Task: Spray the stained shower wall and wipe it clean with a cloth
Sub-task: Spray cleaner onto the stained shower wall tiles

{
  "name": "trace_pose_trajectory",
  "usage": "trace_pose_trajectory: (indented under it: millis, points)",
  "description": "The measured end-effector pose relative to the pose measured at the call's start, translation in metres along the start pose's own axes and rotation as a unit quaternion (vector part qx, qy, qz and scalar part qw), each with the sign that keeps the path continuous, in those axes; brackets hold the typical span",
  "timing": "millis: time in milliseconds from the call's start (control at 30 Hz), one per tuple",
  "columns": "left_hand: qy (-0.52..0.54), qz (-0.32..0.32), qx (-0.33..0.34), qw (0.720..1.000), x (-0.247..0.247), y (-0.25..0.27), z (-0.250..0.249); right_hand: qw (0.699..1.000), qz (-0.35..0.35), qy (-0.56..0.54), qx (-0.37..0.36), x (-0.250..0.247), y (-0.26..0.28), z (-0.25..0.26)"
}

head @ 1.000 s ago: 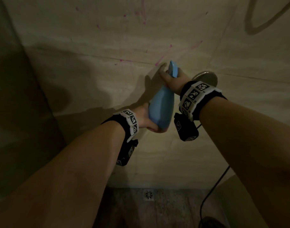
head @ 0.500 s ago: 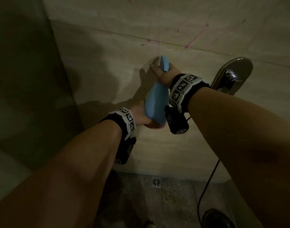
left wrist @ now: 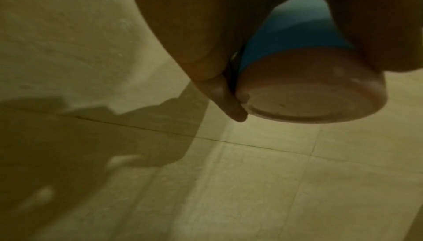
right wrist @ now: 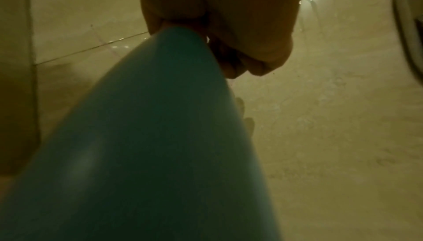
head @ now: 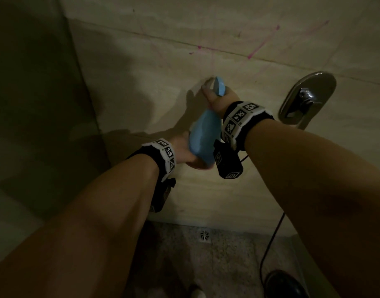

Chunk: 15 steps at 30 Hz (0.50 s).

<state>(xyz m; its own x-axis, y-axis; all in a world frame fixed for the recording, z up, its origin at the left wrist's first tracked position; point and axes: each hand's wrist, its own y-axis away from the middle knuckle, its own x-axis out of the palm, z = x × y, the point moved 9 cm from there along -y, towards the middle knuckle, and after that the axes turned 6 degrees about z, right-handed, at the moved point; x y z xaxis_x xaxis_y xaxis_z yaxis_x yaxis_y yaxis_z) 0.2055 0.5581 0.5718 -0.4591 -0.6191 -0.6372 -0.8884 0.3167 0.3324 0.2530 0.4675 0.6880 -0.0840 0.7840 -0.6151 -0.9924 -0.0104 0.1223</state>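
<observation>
A light blue spray bottle (head: 203,136) points at the beige tiled shower wall (head: 238,31). My right hand (head: 215,96) grips its neck and trigger head, fingers curled round it. My left hand (head: 184,149) cups the bottle's base from below, fingers wrapped round it. The left wrist view shows the bottle's pale base (left wrist: 313,89) against my palm; the right wrist view shows the blue body (right wrist: 146,145) below my curled fingers (right wrist: 263,60). Pink streaks (head: 262,43) mark the wall above the nozzle. No cloth is in view.
A chrome shower handle plate (head: 307,97) sits on the wall just right of my right wrist. A darker side wall (head: 34,104) closes the left. Below lie the speckled floor with a small drain (head: 204,235), a black cable (head: 271,239) and a dark shoe (head: 286,284).
The view has tilted downward, so the pink stains sit higher and the handle plate and floor show more. Both hands and the bottle have dropped slightly lower on the wall, keeping the same hold.
</observation>
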Motion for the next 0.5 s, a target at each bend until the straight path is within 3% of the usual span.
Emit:
trace_pose_trajectory:
  millis: [267,500]
  points:
    - [-0.024,-0.025,0.008,0.999,-0.007,-0.011,-0.029,0.993,-0.061,-0.092,-0.035,-0.044,0.006,-0.017]
    - [-0.068,-0.041,0.034,0.996,-0.018,-0.015,-0.073,0.993,-0.084,-0.063,-0.046,-0.085,0.015,0.0]
